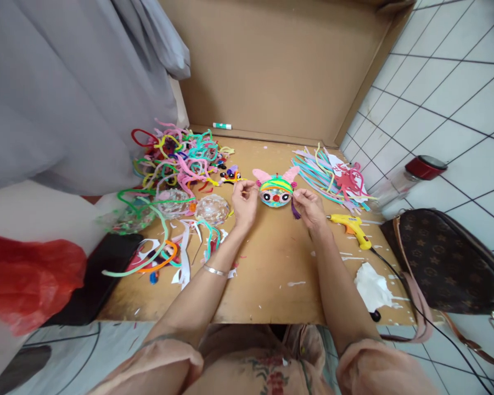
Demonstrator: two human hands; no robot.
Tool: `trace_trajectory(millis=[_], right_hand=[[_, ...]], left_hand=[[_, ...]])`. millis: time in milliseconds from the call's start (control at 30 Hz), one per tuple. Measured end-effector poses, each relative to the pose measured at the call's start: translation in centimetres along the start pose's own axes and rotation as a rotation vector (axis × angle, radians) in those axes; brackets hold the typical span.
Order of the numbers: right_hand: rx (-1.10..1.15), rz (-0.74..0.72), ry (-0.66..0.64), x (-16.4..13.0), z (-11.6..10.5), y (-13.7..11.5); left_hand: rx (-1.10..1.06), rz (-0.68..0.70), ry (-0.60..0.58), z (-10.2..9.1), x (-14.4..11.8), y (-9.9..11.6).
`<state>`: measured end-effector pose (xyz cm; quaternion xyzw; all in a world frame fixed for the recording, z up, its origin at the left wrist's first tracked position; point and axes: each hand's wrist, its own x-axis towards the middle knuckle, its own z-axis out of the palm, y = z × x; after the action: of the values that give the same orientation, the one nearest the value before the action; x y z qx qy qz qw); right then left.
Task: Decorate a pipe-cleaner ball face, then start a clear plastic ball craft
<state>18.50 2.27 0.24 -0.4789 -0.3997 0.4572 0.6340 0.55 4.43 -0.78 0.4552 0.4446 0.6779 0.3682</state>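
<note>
Along the right side of the table [280, 296], see a handbag [448, 269] and red-lidded jar [420, 169] (no telling about contents). Mid-table, find an animal face [276, 189], probably steadied from both sides: by the right hand [310, 209] with fingertips clamped on its edge, by the left hand [245, 206] with fingertips nearly together, grip uncertain. Rightward, note a glue gun [357, 226], presumably kept handy.

Craft workspace, home or workshop unclear: glue-marked worktable [280, 274] under the fingers [303, 196], pipe-cleaner heap [185, 162] to their left, yellow glue gun [356, 226] just right, grey curtain [74, 82] far left, handbag [453, 263] and white tiled wall [440, 99] farther right.
</note>
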Motion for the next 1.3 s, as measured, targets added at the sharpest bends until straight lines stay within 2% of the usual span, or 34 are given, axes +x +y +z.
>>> trace_trajectory(millis=[33,100,233,333,400,500,567,633,700,767,800,867,1033,1100,1200,1300], right_hand=[[0.002,-0.007,-0.011,-0.4,0.0,-0.3],[0.008,-0.026,-0.038,-1.2,0.3,-0.8],[-0.040,-0.114,-0.117,-3.5,1.3,-1.7],[-0.103,-0.169,-0.129,-5.2,1.8,-1.6],[-0.113,-0.155,-0.128,-6.1,1.7,-1.2],[-0.174,-0.135,-0.138,-7.1,1.0,-0.4],[-0.295,-0.160,-0.146,-7.8,0.3,-0.1],[-0.547,-0.205,-0.118,-8.4,-0.4,-0.1],[-0.949,-0.215,0.003,-8.9,-1.3,-0.3],[-1.345,-0.108,0.161,-9.3,-2.1,-0.6],[-1.468,-0.027,0.196,-9.3,-2.4,-0.7],[-1.545,0.046,0.209,-9.4,-2.9,-0.9],[-1.530,0.048,0.203,-9.8,-3.4,-1.3],[-1.265,0.023,0.219,-10.4,-3.3,-1.4],[-0.662,0.023,0.179,-11.6,-2.6,-1.2],[-0.364,0.100,0.075,-13.1,-0.7,-0.8]], left_hand=[[0.004,0.060,0.033,0.0,-0.6,0.6],[-0.030,0.089,-0.023,0.2,-2.0,1.6],[-0.157,-0.066,-0.287,0.8,-4.0,2.8],[-0.172,-0.157,-0.477,0.9,-4.0,2.9],[-0.147,-0.219,-0.579,0.6,-3.7,2.8],[-0.126,-0.312,-0.760,0.0,-3.0,2.7],[-0.114,-0.327,-0.846,-0.2,-2.8,2.6],[-0.143,-0.358,-0.824,-0.3,-2.6,2.5],[-0.209,-0.414,-0.720,-0.2,-2.6,2.5],[-0.275,-0.460,-0.627,0.0,-2.5,2.5],[-0.296,-0.471,-0.605,0.1,-2.4,2.6],[-0.332,-0.492,-0.587,0.3,-2.5,2.8],[-0.416,-0.544,-0.554,0.3,-3.5,3.4],[-0.473,-0.580,-0.521,0.2,-4.2,3.4],[-0.547,-0.663,-0.486,0.0,-5.2,3.3],[-0.572,-0.707,-0.486,-0.1,-5.9,3.1]])
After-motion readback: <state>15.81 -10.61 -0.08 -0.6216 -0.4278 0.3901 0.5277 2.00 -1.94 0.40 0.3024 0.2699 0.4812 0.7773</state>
